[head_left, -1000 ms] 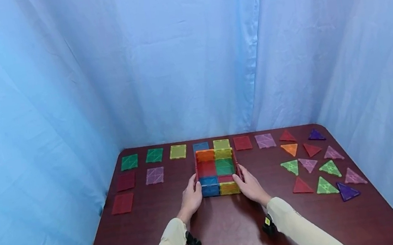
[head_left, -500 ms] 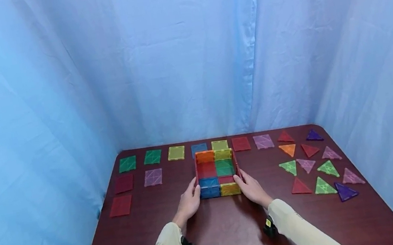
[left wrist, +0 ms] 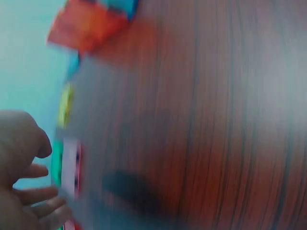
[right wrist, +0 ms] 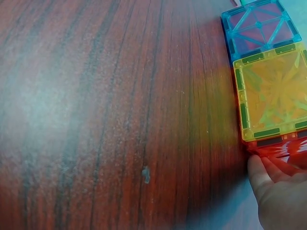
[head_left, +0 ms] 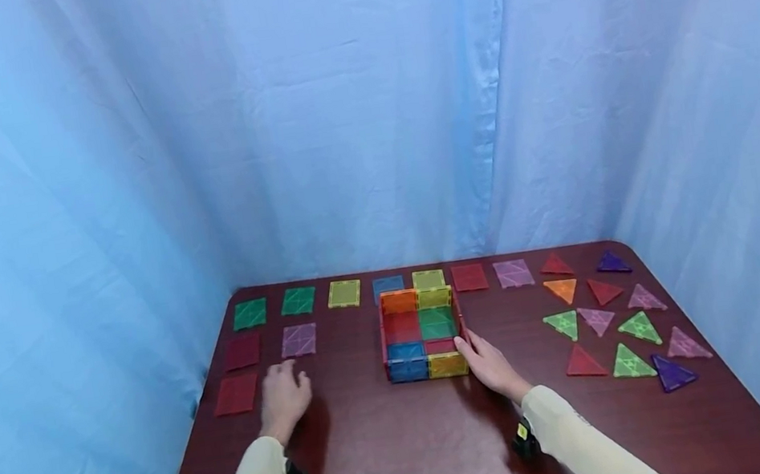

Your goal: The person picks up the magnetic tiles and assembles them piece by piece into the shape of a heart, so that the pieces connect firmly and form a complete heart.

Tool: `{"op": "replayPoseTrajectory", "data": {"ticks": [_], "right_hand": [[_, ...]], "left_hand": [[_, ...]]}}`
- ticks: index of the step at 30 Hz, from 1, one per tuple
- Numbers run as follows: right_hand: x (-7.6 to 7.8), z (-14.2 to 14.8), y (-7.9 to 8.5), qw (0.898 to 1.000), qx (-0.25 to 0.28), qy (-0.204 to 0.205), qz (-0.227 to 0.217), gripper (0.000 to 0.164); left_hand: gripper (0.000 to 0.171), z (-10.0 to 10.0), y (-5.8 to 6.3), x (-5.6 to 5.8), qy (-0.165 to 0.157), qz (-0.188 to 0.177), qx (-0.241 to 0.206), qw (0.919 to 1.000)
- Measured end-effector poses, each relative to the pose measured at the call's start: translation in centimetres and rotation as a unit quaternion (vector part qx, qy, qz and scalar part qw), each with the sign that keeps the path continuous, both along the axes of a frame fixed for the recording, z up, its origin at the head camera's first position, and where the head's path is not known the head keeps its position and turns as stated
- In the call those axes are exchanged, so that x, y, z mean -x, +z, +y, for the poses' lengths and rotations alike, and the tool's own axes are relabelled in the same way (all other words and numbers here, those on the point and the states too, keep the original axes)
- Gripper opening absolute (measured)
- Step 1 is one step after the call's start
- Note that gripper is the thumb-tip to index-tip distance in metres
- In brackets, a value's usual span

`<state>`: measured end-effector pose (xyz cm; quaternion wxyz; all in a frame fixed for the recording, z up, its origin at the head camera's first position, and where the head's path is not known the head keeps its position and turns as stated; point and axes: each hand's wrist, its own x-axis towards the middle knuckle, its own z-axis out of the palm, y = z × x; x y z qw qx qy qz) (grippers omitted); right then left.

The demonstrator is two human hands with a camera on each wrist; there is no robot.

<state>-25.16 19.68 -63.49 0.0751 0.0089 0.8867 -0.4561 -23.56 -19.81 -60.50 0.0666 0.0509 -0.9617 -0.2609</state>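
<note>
Release of the tile box (head_left: 429, 364) by the left hand (head_left: 284, 396)

Half a second earlier both hands flanked the tile box; now the right hand (head_left: 491, 363) alone attends it. Left fingers, carried outward to the person's left, are parted and loosely bent, with nothing in their hold. They are well apart from the box. A lavender square (head_left: 299, 341) lies just beyond their tips, and a red square (head_left: 236, 395) lies beside them, to the left. The left wrist view is blurred, so contact with the lavender square cannot be confirmed, although the hand appears raised above the tabletop (head_left: 397, 461).

Right fingers lie nearly straight along the outside of the box's red side wall; the thumb appears to cross the rim near the front corner, so that the wall is gripped between them. The box therefore stands immediately to the left of these fingers, walls upright, top uncovered. A red triangle (head_left: 584, 361) lies farther to their right.

Interpretation: the walls show no evident shift after losing support on one side, which suggests a self-supporting structure. One hand is thus freed for loose tiles, the other probably serving to steady. No tile has been added during the interval.
</note>
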Motion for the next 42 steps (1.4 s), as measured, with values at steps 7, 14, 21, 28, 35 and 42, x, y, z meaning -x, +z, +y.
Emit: {"op": "replayPoseTrajectory", "data": {"ticks": [7, 14, 21, 28, 35, 42], "right_hand": [[0.0, 0.2, 0.0, 1.000, 0.000, 0.001, 0.005, 0.074], [0.0, 0.3, 0.0, 1.000, 0.011, 0.004, 0.010, 0.074], [-0.1, 0.3, 0.1, 1.000, 0.003, -0.002, 0.011, 0.075], [-0.3, 0.2, 0.0, 1.000, -0.003, 0.002, 0.012, 0.076], [0.0, 0.4, -0.3, 1.000, 0.001, 0.005, 0.019, 0.077], [-0.2, 0.4, -0.4, 1.000, -0.003, 0.003, 0.013, 0.078]], "left_hand": [[0.059, -7.0, -1.0, -1.0, 0.047, -0.106, 0.034, 0.9927], [0.055, -8.7, -2.6, -2.1, 0.036, -0.091, 0.026, 0.9949], [0.053, -8.2, -3.0, -1.8, 0.040, -0.071, 0.013, 0.9966], [0.078, -6.3, -1.7, -0.8, -0.007, -0.062, -0.008, 0.9980], [0.070, 1.3, 3.6, 4.5, -0.135, 0.070, -0.047, 0.9872], [0.045, 9.2, 8.0, 9.1, -0.286, 0.078, 0.015, 0.9548]]}}
